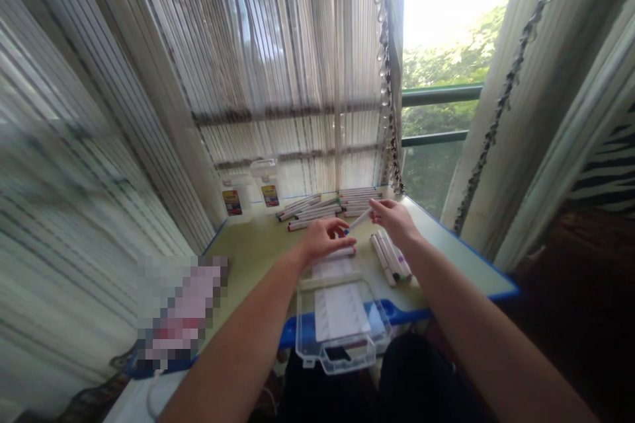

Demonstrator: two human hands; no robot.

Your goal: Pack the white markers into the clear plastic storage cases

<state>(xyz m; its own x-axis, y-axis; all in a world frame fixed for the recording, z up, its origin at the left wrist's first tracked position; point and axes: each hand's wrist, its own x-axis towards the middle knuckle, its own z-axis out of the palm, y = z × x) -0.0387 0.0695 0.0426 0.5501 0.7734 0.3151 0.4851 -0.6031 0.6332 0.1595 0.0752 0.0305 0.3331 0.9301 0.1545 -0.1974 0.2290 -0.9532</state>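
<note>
My right hand (pixel 395 219) pinches a white marker (pixel 359 219) by its far end, with the marker slanting down to the left. The blue end of that marker is close to the fingers of my left hand (pixel 325 238), which are curved and apart. Under my left hand lies another white marker (pixel 340 253) with a red end, at the back of an open clear plastic case (pixel 301 324). The case has a white insert and its near part overhangs the table edge. Right of it lies a small row of markers (pixel 389 258), below my right hand.
Many loose markers (pixel 317 215) are spread at the back of the table (pixel 248 251). Two clear cases with labels (pixel 270 195) stand at the back left. A blurred-out pink object (pixel 191 310) is at the left edge. Curtains (pixel 297 79) hang behind the table.
</note>
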